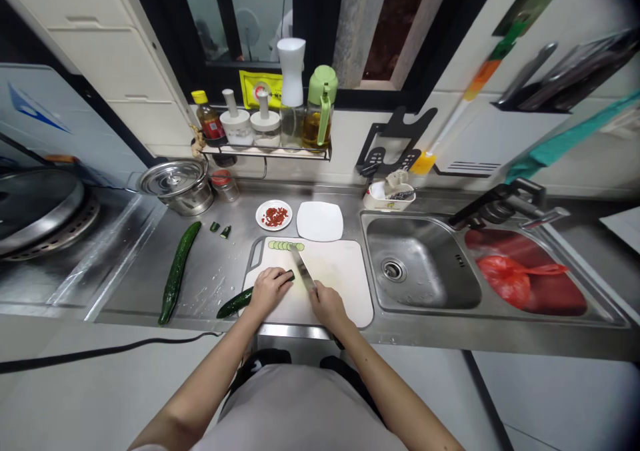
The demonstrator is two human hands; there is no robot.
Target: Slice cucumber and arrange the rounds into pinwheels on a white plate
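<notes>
My left hand [270, 289] is closed over a dark green cucumber [234, 303], which lies across the left part of the white cutting board [345, 271]. The cucumber's cut end shows just past my fingertips. In my right hand [327, 307] is a kitchen knife [302, 264], its blade pointing away from me to the upper left. The blade's tip is by a row of thin cucumber slices [283, 245] along the board's far edge. A whole cucumber [179, 274] rests on the steel counter to the left, with small cucumber end pieces [225, 231] near it.
Behind the board stand a small plate of chopped red bits [260, 222] and a square white plate [320, 221]. A sink [425, 264] is at the right, with a red plastic bag [505, 281] beyond. A lidded pot [183, 194] stands back left, below a condiment rack [270, 151].
</notes>
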